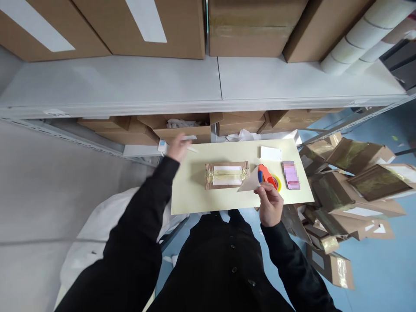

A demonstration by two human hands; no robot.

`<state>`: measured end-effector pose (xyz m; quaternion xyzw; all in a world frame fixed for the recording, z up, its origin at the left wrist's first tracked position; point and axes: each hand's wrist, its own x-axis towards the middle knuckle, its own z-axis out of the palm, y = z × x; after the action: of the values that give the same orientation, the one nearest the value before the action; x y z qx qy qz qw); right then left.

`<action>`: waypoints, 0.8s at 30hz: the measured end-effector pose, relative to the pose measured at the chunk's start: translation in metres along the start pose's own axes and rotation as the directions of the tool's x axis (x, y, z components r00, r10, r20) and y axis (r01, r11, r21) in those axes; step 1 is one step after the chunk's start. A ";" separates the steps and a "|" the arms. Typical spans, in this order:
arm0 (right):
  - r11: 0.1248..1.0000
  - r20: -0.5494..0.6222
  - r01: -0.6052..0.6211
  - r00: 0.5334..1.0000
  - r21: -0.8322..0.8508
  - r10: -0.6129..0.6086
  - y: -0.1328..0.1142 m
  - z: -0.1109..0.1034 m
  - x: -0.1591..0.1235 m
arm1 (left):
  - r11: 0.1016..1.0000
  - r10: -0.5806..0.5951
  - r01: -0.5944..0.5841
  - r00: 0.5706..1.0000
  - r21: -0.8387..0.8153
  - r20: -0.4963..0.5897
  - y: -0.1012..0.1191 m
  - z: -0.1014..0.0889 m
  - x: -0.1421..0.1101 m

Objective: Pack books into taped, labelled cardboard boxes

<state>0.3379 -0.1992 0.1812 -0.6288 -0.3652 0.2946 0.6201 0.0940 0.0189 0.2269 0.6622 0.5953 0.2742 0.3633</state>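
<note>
My left hand (pixel 177 148) reaches past the far left corner of the pale yellow table (pixel 195 190), its fingers closed on a thin white strip (pixel 190 138) near an open carton. My right hand (pixel 270 203) sits at the table's near edge and pinches a white sheet of paper (pixel 249 183). Right behind that hand lies an orange tape dispenser (pixel 267 174) with a yellow roll. A small brown taped parcel (pixel 226 174) with a white label lies in the middle of the table.
A white card (pixel 270 153) and a pink-purple stack (pixel 290 174) lie on the table's right part. Open cartons (pixel 182 128) stand under a grey shelf (pixel 130 82) carrying big boxes and white rolls. Flattened cardboard (pixel 354 182) is piled on the blue floor at right; a white bag (pixel 97 229) lies at left.
</note>
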 end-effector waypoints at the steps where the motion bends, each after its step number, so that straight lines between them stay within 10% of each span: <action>1: 0.998 0.022 0.056 0.998 -0.019 -0.056 -0.004 0.007 0.003 | 0.999 0.006 -0.003 0.999 -0.053 0.045 0.009 0.013 -0.030; 5: 0.923 0.241 0.342 0.924 -0.178 -0.296 -0.026 0.032 0.006 | 0.844 0.001 0.226 0.907 -0.487 0.422 0.044 0.059 -0.128; 11: 0.751 0.620 0.622 0.684 -0.219 -0.386 -0.041 0.035 -0.003 | 0.590 -0.237 0.317 0.947 -0.742 0.217 0.041 0.077 -0.156; 17: 0.901 0.264 0.283 0.944 -0.328 -0.200 -0.020 0.002 0.014 | 0.641 -0.219 0.392 0.917 -0.660 0.333 0.017 0.073 -0.164; 24: 0.970 0.407 -0.136 0.889 -0.202 0.209 0.011 -0.019 0.015 | 0.684 -0.358 0.473 0.881 -0.555 0.309 -0.012 0.096 -0.193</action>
<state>0.3629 -0.1968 0.1726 -0.6296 -0.4575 0.4465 0.4415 0.1360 -0.1861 0.1749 0.3754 0.5728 0.3034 0.6625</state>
